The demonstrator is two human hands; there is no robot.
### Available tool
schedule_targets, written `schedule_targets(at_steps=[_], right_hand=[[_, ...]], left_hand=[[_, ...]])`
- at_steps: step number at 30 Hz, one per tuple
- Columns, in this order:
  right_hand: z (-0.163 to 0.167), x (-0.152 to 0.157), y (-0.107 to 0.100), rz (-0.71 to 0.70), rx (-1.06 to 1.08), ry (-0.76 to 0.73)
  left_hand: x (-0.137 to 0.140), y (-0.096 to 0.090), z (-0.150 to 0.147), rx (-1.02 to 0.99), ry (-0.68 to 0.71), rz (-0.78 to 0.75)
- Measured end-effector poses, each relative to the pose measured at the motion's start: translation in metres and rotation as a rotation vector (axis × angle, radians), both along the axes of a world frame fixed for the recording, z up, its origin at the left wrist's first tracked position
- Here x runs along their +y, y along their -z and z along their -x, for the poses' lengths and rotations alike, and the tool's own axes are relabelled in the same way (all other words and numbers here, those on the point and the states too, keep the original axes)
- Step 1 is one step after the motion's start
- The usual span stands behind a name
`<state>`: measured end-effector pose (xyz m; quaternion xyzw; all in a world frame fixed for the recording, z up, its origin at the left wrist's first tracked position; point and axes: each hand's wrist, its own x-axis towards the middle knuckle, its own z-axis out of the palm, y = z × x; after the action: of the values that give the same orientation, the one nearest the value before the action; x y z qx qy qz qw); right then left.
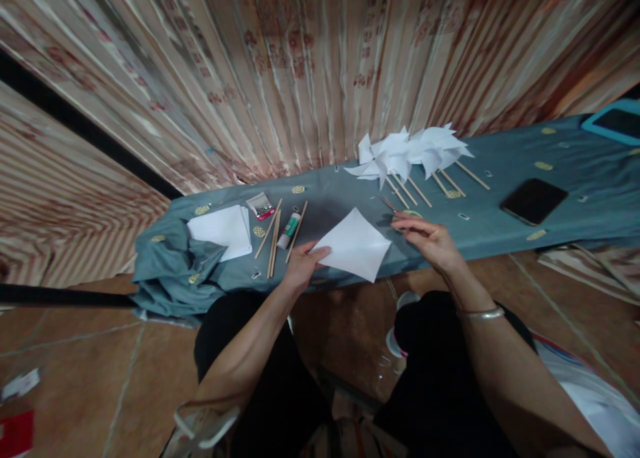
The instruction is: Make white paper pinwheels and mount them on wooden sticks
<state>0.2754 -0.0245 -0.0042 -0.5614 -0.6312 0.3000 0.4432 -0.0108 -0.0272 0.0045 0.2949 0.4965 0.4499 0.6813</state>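
Note:
A square sheet of white paper, turned cornerwise with a faint crease, is pinched at its left corner by my left hand, thumb on top. To its right, my right hand has its fingers closed at the green handles of a pair of scissors. The blades point up and left, away from me; part of the handles is hidden under the fingers. Just beyond the scissors lie several white paper pinwheels on wooden sticks, bunched in a row.
Left of the paper are a glue stick, several loose wooden sticks, a small packet of pins and a paper stack. A phone and a blue-framed tablet lie rightward on the cloth-covered table. A curtain hangs behind.

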Motion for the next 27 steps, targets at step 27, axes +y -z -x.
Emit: schedule_targets(at_steps=[27], right_hand=[[0.035,-0.025,-0.021,0.440,0.615,0.017]], left_hand=[[0.046,-0.006,0.027,0.102,-0.354,-0.278]])
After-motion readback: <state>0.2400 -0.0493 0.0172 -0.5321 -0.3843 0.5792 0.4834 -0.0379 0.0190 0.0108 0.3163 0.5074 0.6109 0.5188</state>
